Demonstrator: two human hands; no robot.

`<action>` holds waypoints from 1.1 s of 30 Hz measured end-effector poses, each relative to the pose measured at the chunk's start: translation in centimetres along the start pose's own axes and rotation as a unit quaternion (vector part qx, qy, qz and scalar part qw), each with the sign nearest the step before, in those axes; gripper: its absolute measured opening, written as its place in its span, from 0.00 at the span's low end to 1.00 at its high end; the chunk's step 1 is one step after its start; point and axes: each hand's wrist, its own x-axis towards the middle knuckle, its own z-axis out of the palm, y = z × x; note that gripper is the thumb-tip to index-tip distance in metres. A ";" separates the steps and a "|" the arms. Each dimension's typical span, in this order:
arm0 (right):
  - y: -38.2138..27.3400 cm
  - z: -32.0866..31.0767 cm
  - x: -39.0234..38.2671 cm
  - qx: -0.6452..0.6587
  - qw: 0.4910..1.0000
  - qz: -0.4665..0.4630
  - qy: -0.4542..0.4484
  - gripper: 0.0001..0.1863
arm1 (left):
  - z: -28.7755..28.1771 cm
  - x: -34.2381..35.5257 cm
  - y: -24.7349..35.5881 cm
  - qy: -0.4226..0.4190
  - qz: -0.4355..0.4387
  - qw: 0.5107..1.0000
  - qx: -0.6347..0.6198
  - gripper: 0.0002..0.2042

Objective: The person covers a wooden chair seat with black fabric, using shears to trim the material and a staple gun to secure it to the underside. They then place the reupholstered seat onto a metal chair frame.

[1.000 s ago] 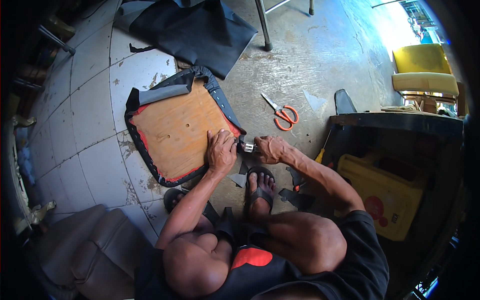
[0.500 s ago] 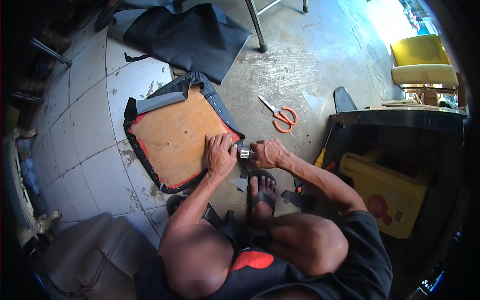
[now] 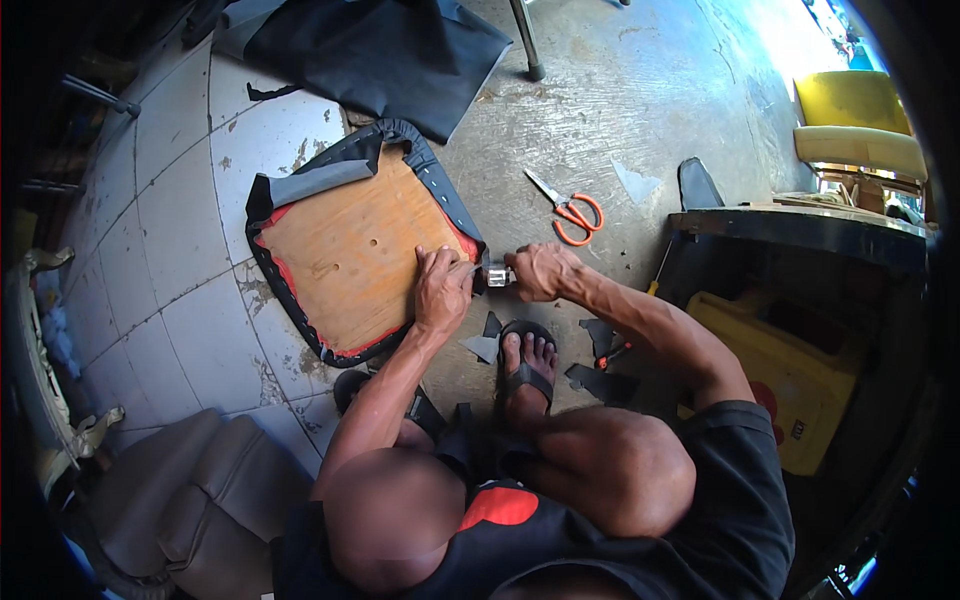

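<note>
A square chair seat [image 3: 345, 265] lies underside up on the floor. Bare wood shows in its middle, with black covering folded over its rim and red material showing beneath. My left hand [image 3: 442, 292] grips its right edge, fingers on the wood and thumb near the rim. In my closed right hand [image 3: 545, 270] is a shiny silver metal tool [image 3: 498, 276], pointed toward the same corner. My fist hides most of that tool, so its exact kind is unclear. A loose black flap [image 3: 318, 182] sticks up along the far left rim.
Orange-handled scissors [image 3: 577, 215] lie open beyond my right hand. Black sheet material [image 3: 370, 60] spreads at the far side. Scraps [image 3: 600, 383] lie by my sandalled foot [image 3: 528, 365]. To the right are a dark bench [image 3: 800, 226] and a yellow container [image 3: 800, 440].
The view has shifted slightly, so the seat and scissors appear higher. Both hands remain at the seat's right corner, and the tool is still in my right hand.
</note>
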 end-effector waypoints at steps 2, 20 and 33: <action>0.1 1.3 -0.1 0.006 1.000 -0.013 0.000 0.20 | -0.1 0.0 0.1 -0.019 -0.015 1.000 0.007 0.09; 1.5 -1.8 1.3 -0.036 0.997 -0.061 -0.026 0.20 | 0.1 0.3 1.0 -0.015 -0.068 0.997 -0.014 0.05; 2.8 -4.2 2.0 -0.020 0.992 -0.122 0.005 0.18 | 0.4 1.5 0.9 0.076 -0.086 0.993 0.025 0.06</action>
